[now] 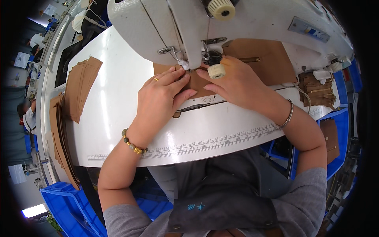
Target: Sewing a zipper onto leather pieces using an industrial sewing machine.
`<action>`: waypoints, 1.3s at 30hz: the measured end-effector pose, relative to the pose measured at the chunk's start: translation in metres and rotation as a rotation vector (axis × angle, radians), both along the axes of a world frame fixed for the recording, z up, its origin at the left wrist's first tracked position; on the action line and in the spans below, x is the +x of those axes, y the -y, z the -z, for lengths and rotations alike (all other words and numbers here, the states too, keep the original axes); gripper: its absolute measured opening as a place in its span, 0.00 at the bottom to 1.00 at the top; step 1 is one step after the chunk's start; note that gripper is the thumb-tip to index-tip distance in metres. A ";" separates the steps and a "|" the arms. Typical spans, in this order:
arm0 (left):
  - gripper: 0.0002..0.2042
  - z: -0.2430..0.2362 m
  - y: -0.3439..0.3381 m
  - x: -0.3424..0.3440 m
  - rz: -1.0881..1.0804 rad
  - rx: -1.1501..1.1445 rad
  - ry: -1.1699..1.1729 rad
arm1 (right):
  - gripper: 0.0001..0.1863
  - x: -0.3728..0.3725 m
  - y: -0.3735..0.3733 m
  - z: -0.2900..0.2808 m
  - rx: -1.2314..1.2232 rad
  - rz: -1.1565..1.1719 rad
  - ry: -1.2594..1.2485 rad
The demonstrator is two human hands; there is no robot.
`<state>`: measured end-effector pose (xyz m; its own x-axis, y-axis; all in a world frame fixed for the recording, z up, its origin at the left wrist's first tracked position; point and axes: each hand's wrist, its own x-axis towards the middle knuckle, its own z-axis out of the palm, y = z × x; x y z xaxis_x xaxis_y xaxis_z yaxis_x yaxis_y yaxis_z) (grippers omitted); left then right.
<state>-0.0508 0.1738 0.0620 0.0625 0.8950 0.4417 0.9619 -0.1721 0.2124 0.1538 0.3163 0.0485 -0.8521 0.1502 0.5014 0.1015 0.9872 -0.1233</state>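
A brown piece of cloth or leather (200,87) lies flat under the needle area of a white sewing machine (260,21). My left hand (158,91) rests on its left part, fingers stretched out and pressed down beside the presser foot, thumb apart. My right hand (242,82) lies on the piece from the right, thumb and forefinger spread near the foot. A cream knob (216,71) covers some right fingertips. To the right, the brown material (262,53) continues under the machine arm and bears a narrow slot-like strip. The needle tip is hidden.
Brown pieces (81,89) lie fanned on the white table (118,118) at left, with another stack (60,134) at its edge. Bundled brown strips (316,90) lie at right. Blue bins (67,197) stand lower left; a blue bin (339,138) at right holds a brown piece. People sit far left.
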 end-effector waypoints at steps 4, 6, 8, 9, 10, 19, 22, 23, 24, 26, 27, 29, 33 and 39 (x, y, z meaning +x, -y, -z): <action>0.17 0.001 -0.001 -0.001 0.004 0.006 0.011 | 0.20 0.001 -0.001 -0.002 0.000 0.007 0.047; 0.17 0.001 0.000 -0.001 0.005 0.013 0.008 | 0.22 0.001 -0.001 -0.003 0.003 0.010 0.073; 0.17 0.001 0.000 -0.001 0.004 0.008 0.002 | 0.22 0.001 -0.001 -0.003 -0.013 0.016 0.067; 0.17 0.001 -0.001 -0.001 0.002 0.009 0.003 | 0.22 0.001 -0.001 -0.003 -0.011 0.015 0.067; 0.18 0.001 -0.001 -0.001 0.001 0.011 -0.005 | 0.19 0.001 0.000 -0.003 -0.020 0.013 0.048; 0.18 0.001 -0.002 -0.003 -0.001 0.019 -0.032 | 0.16 0.002 0.000 -0.004 -0.030 -0.002 0.030; 0.18 0.001 -0.003 -0.003 -0.001 0.017 -0.047 | 0.20 0.003 -0.001 -0.004 -0.004 0.004 0.072; 0.18 0.001 -0.003 -0.003 -0.003 0.013 -0.058 | 0.24 0.003 -0.002 -0.004 0.014 0.012 0.108; 0.18 0.000 -0.003 -0.004 -0.006 0.015 -0.057 | 0.24 0.002 -0.001 -0.004 0.016 0.009 0.109; 0.18 -0.001 -0.003 -0.005 -0.019 0.009 -0.078 | 0.17 0.000 0.001 -0.006 -0.005 -0.008 0.060; 0.18 -0.002 -0.003 -0.006 -0.021 0.011 -0.077 | 0.17 -0.001 0.003 -0.008 0.002 -0.011 0.043; 0.16 -0.004 -0.001 -0.007 -0.047 -0.015 -0.110 | 0.17 -0.002 0.008 -0.013 0.016 -0.006 0.079; 0.15 -0.006 0.000 -0.015 -0.085 0.019 -0.212 | 0.16 0.001 0.024 -0.026 -0.050 -0.028 0.250; 0.19 0.001 0.011 -0.012 -0.163 -0.058 -0.248 | 0.18 0.003 0.031 -0.026 -0.142 -0.082 0.221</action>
<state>-0.0631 0.1626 0.0605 0.0157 0.9252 0.3790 0.9996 -0.0056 -0.0278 0.1573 0.2852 0.0743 -0.9507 0.1314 0.2810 0.0615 0.9677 -0.2444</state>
